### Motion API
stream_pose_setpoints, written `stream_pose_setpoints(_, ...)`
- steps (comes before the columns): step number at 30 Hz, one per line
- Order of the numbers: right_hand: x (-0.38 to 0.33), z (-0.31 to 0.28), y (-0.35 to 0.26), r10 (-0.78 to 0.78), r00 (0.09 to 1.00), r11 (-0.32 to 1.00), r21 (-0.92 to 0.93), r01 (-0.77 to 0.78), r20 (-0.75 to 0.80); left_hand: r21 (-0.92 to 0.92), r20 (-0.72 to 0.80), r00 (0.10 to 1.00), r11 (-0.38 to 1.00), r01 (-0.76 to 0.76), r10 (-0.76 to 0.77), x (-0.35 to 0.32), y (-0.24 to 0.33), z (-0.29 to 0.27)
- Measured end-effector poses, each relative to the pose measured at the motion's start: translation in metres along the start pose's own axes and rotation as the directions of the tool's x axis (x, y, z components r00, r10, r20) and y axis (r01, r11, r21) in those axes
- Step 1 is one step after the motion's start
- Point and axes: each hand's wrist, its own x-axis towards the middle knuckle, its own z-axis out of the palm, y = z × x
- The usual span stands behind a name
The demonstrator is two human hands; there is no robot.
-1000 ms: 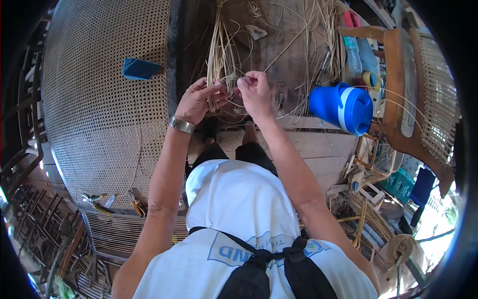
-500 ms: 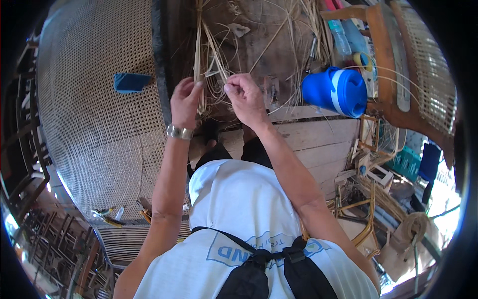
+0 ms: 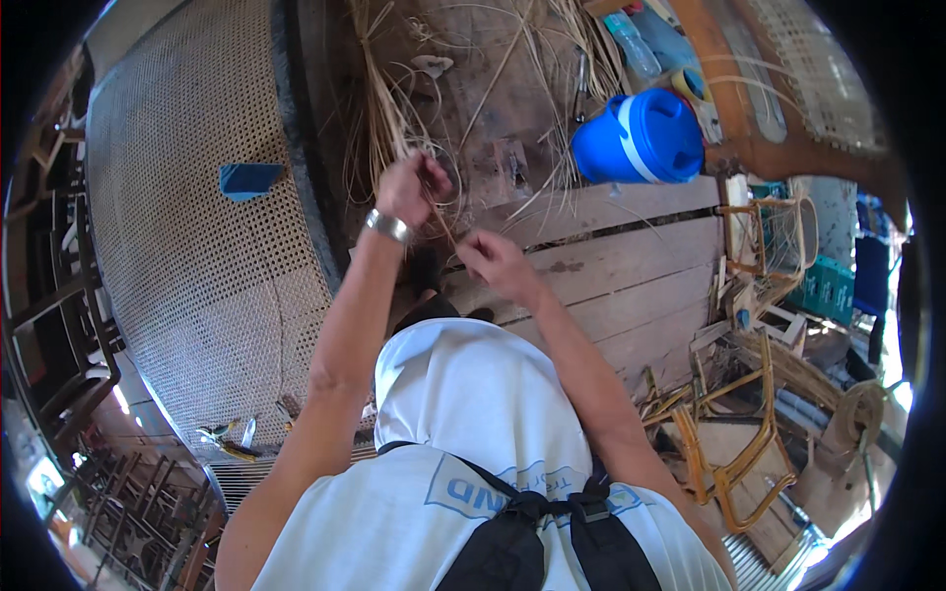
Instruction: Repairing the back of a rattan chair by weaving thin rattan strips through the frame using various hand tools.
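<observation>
Your right hand (image 3: 498, 264) has drawn nearer you, pinching a cane strand (image 3: 443, 223); your left hand (image 3: 412, 189), hold unclear, curls at the cane bundle (image 3: 382, 103), far, left of centre. Your white shirt (image 3: 481, 384) bears blue lettering (image 3: 465, 492).

Blue jug (image 3: 645, 138), clear bottle (image 3: 635, 45), probably pliers (image 3: 235, 449)

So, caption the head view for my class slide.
Left fingers at a cane strip bundle, right fingers at a thin strand, beside woven cane webbing.
</observation>
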Motion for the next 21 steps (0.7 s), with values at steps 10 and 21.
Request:
stream_pose_setpoints(10, -0.426, -0.05, 0.302, 0.396, 0.842, 0.498, -0.685, -0.531, -0.366, 0.253, -0.108, 0.984, 0.961, -0.11, 0.141, 0.07, 0.092, -0.026)
stream_pose_setpoints(21, -0.625, -0.072, 0.372, 0.765, 0.089, -0.204, -0.371, -0.906, -0.638, 0.345, 0.019, 0.95, 0.89, -0.298, 0.311, 0.014, 0.128, 0.009)
